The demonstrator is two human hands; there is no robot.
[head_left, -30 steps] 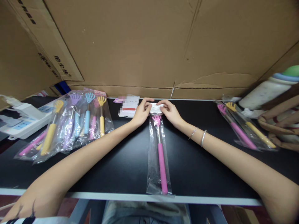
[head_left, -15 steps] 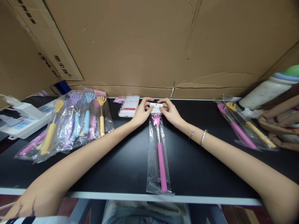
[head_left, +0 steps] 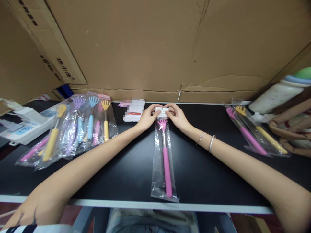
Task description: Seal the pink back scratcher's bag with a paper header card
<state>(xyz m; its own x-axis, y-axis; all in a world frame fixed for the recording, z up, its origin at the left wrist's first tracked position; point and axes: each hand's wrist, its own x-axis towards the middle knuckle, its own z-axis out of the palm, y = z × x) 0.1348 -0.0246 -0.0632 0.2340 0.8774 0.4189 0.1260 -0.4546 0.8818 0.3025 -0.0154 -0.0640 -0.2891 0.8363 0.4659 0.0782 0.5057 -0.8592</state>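
Note:
A pink back scratcher point(head_left: 167, 168) lies in a clear plastic bag point(head_left: 156, 181) on the black table, its hand-shaped head pointing away from me. At the bag's far end is a white header card point(head_left: 162, 112). My left hand point(head_left: 148, 117) pinches the card's left end between thumb and fingers. On the right end, my right hand point(head_left: 177, 116) grips in the same way, and the fingertips of both hands nearly meet behind the card. Part of the card is hidden by the thumbs.
Several bagged back scratchers point(head_left: 77, 129) in mixed colours lie on the left beside a white power strip point(head_left: 31, 124). A phone point(head_left: 134, 111) rests behind my left hand. Two more bagged scratchers point(head_left: 257, 132) and a bottle point(head_left: 274, 94) are on the right. Cardboard point(head_left: 136, 45) walls the back.
The bag's near end has shifted slightly left and away from the table edge. The white card now looks flatter, and both hands remain on it.

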